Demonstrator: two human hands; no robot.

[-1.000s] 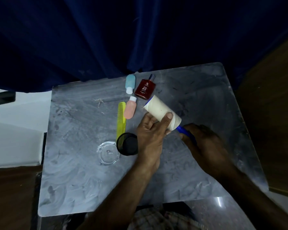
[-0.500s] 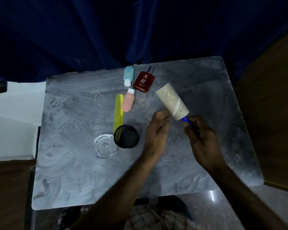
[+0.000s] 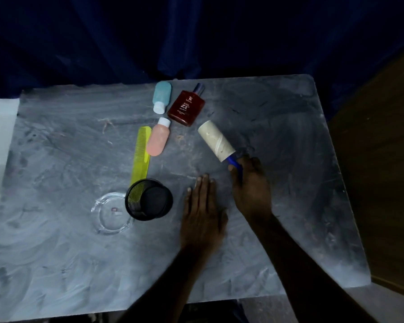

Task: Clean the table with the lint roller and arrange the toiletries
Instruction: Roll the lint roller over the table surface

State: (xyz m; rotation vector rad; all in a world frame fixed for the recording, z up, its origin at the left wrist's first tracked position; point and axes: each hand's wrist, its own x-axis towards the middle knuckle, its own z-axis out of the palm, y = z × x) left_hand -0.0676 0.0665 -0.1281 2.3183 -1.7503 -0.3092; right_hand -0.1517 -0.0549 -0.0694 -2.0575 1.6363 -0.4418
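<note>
My right hand grips the blue handle of the lint roller, whose cream roll lies on the grey table near the middle. My left hand rests flat on the table, fingers together, holding nothing. Lying at the back are a blue bottle, a dark red perfume bottle and a pink bottle. A yellow comb lies left of the pink bottle. A black mesh cup stands next to a clear glass dish.
A dark blue curtain hangs behind the table. A wooden surface borders the right side. Bits of lint lie on the table left of the bottles. The table's front edge is near my body.
My left hand let go of the roll and dropped flat onto the table. My right hand brought the roller down onto the tabletop, closer to the red bottle.
</note>
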